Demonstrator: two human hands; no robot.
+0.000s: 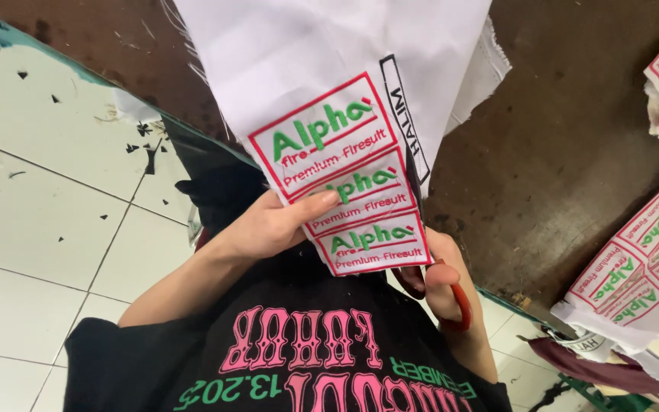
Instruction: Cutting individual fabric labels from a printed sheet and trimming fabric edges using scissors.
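My left hand [272, 226] grips a white fabric sheet [329, 69] from the left, thumb lying across the middle of three embroidered rectangular patches [348, 187] with red borders and green and red lettering. The patches run in a column down the sheet's lower end. A narrow black-bordered label [406, 118] sits beside them on the right. My right hand [445, 284] is just below and right of the lowest patch, fingers through the red handles of scissors [463, 305]. The scissor blades are hidden behind the fabric.
A dark brown tabletop [573, 130] spreads behind the fabric. Stacks of similar patched white fabric [642, 267] lie at the right edge and top right corner. White floor tiles [47, 198] strewn with small dark scraps fill the left. My black printed shirt [299, 358] is at the bottom.
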